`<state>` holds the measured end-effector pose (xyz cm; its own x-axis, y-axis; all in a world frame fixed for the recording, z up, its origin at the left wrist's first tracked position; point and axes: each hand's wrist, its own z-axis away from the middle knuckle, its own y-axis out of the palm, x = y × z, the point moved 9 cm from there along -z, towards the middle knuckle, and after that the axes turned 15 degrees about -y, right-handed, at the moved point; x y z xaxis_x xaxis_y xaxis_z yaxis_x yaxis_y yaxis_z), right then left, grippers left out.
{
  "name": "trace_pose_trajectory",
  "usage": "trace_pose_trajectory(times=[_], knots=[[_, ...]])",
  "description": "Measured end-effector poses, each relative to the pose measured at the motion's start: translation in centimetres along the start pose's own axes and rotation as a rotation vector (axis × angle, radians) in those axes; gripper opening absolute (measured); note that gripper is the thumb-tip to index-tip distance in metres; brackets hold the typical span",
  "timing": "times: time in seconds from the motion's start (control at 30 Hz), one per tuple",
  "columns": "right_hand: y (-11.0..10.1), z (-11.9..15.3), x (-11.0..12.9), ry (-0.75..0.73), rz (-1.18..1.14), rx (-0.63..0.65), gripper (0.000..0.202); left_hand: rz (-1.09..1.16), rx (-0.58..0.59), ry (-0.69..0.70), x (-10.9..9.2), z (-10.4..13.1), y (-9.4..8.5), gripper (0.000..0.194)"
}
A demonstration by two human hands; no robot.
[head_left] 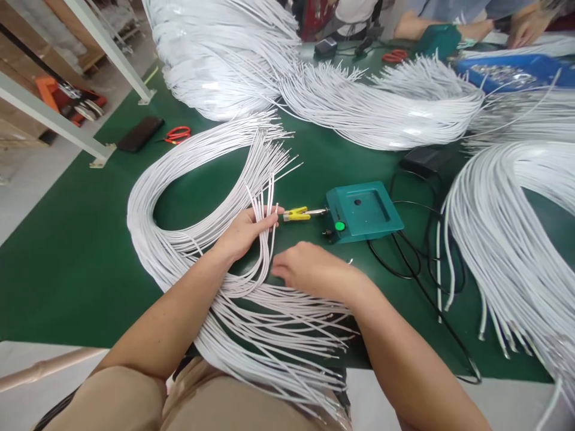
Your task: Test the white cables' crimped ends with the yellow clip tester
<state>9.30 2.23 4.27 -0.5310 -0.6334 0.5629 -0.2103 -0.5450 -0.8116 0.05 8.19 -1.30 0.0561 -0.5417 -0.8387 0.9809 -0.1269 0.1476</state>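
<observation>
Several thin white cables (265, 251) are pinched between the thumb and fingers of my left hand (247, 230), their ends pointing up. Just right of their hanging loop is my right hand (312, 266), fingers curled together; what they hold, if anything, is hidden. Beyond my left fingertips, a small yellow clamp-like piece (296, 214) is joined by a metal rod to a teal device (363, 209) with a green button. A big curved bundle of white cables (144, 209) lies around and under my left forearm, with loose ends under my right wrist.
More white cable bundles (381, 117) lie at the back, and another (498, 221) at the right. Red-handled scissors (178, 134) and a dark flat case (141, 133) are at left. Black cords (415, 275) trail from the device. Across the table, a person's hands (530, 27) work near a blue tray (534, 63).
</observation>
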Motion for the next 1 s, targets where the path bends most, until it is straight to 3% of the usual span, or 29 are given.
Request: trace_pose_trajectory(times=[0.13,0.2,0.37,0.6,0.77,1.0], knots=[[-5.2,1.6,-4.2,0.205,-0.277,-0.564,0.021,-0.009,0.024,0.026,-0.1,0.3,0.8,0.041],[-5.6,2.0,-5.8,0.275,-0.402,-0.718,0.019,-0.019,0.037,0.086,-0.4,0.6,1.2,0.037],[-3.9,1.1,-6.6,0.259,-0.665,-0.761,0.02,-0.04,0.093,0.151,-0.7,1.0,2.2,0.033],[-3.6,0.5,-6.6,0.113,-0.94,-0.862,0.014,-0.02,0.052,0.156,-1.0,1.0,2.0,0.034],[-2.3,-0.4,-6.7,0.108,-1.245,-0.837,0.018,0.003,0.066,0.178,-1.3,1.2,2.2,0.037],[-2.7,-0.6,-6.4,0.141,-1.224,-0.815,0.038,-0.052,0.128,0.219,-1.4,1.9,3.1,0.032]])
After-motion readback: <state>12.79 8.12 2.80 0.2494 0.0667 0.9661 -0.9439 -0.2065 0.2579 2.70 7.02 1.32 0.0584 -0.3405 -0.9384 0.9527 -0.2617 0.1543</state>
